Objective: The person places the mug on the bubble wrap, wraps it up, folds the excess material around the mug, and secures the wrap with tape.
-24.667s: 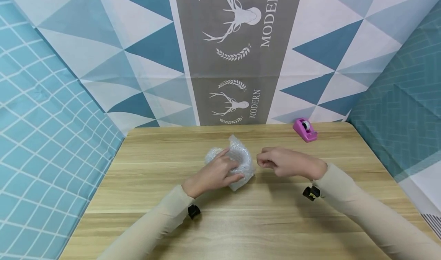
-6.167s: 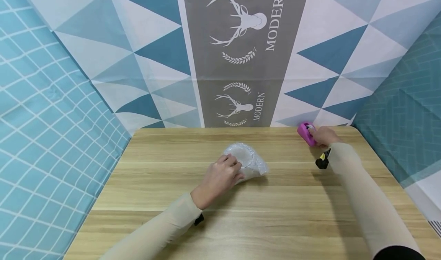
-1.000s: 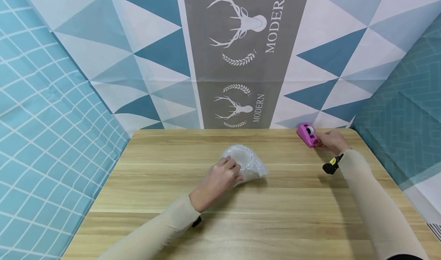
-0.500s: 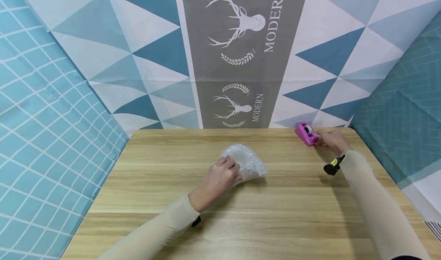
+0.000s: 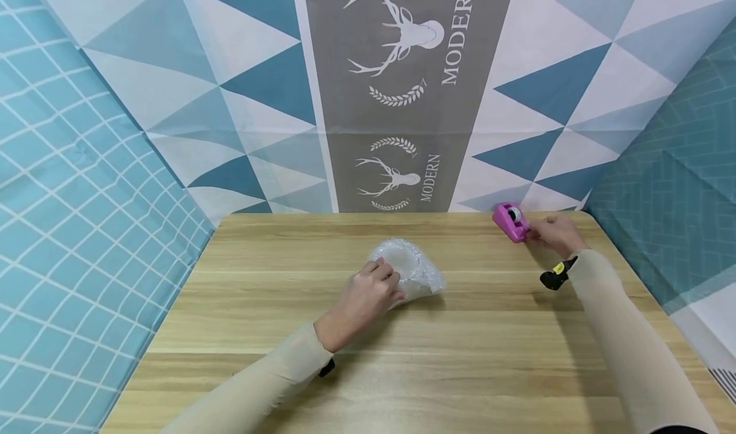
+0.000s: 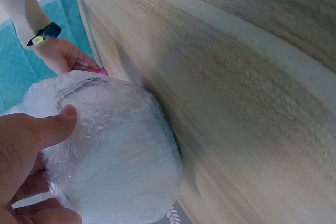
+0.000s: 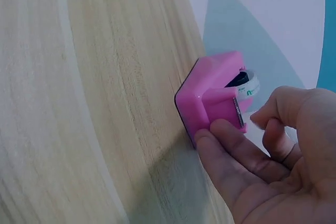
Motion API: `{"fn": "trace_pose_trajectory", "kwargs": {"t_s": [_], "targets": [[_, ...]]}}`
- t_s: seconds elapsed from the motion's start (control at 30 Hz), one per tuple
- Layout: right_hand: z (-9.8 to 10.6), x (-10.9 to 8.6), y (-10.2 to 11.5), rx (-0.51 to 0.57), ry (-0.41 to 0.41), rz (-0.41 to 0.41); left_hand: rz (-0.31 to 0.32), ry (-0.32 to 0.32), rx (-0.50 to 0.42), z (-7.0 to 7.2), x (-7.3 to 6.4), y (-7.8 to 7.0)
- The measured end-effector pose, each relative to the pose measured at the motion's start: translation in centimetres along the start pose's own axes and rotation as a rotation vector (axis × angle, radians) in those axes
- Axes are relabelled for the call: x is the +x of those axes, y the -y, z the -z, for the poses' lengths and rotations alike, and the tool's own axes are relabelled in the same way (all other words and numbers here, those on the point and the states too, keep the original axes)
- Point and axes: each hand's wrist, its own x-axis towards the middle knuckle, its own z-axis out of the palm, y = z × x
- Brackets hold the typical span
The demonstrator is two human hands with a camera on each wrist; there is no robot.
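Note:
My left hand [image 5: 370, 293] grips a bundle of clear bubble wrap [image 5: 411, 271] near the table's middle. The left wrist view shows the thumb across the wrap [image 6: 121, 156] and the fingers curled at its near side; a rounded, pale shape shows through the plastic. At the back right stands a pink tape dispenser [image 5: 510, 222] with a white roll of tape [image 7: 249, 87]. My right hand [image 5: 554, 234] is at its cutter end. Two fingers [image 7: 231, 142] rest against the dispenser's front, while the thumb and a bent finger pinch close by the cutter, where the clear tape barely shows.
Both things are on a wood-grain table [image 5: 287, 248]. A patterned backdrop [image 5: 397, 101] rises behind its back edge, close to the dispenser. Blue tiled-print cloth [image 5: 86, 197] hangs at the left and darker teal cloth [image 5: 678, 165] at the right.
Since the oldest frame, the bubble wrap has been folded into a closed bundle, and my right hand has moved from beside it to the dispenser. Over the last second both hands stay nearly still.

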Motion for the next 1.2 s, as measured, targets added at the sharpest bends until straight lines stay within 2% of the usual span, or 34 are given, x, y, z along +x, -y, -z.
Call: {"fn": "trace_pose_trajectory", "kwargs": {"t_s": [0.43,0.7,0.9,1.2], "targets": [[0.8,-0.9,-0.9,0.0,0.035,-0.058,0.0,0.002,-0.019,-0.1,0.0,0.0],[1.3,-1.1,-1.3,-0.012,0.045,-0.026,-0.004,-0.015,-0.004,-0.2,0.0,0.0],[1.1,-1.3,-1.2,-0.007,0.044,-0.047,-0.012,-0.033,0.011,-0.1,0.1,0.1],[0.8,-1.2,-1.4,-0.024,0.052,-0.047,-0.009,-0.017,0.001,-0.1,0.0,0.1]]}}
